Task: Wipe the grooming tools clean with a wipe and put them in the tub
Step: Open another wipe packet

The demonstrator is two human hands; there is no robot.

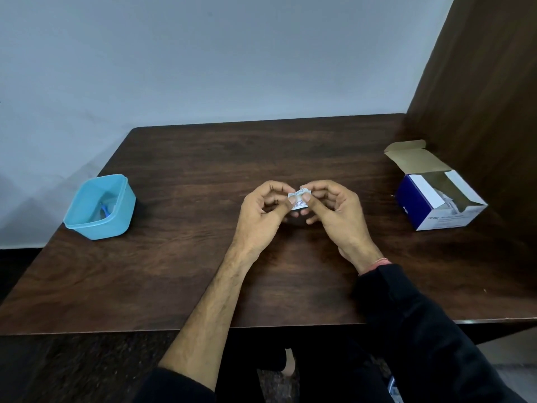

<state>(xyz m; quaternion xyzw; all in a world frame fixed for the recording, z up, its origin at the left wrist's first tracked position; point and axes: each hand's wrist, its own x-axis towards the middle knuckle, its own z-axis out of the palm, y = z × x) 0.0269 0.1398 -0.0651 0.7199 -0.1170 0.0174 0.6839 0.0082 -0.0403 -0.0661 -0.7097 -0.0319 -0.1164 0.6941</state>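
Observation:
A small white wipe packet (298,200) with printed text is held above the middle of the table. My left hand (263,212) pinches its left side and my right hand (334,215) pinches its right side, thumbs on top. The packet's top edge looks crumpled. A light blue plastic tub (100,206) stands at the table's left edge. Inside it lies something blue and clear, too small to make out. No loose grooming tool shows on the table.
An open blue and white cardboard box (436,196) stands at the right, its lid flap raised, with white packets inside. The dark wooden table (203,257) backs onto a pale wall, and a brown wooden panel (479,82) rises on the right.

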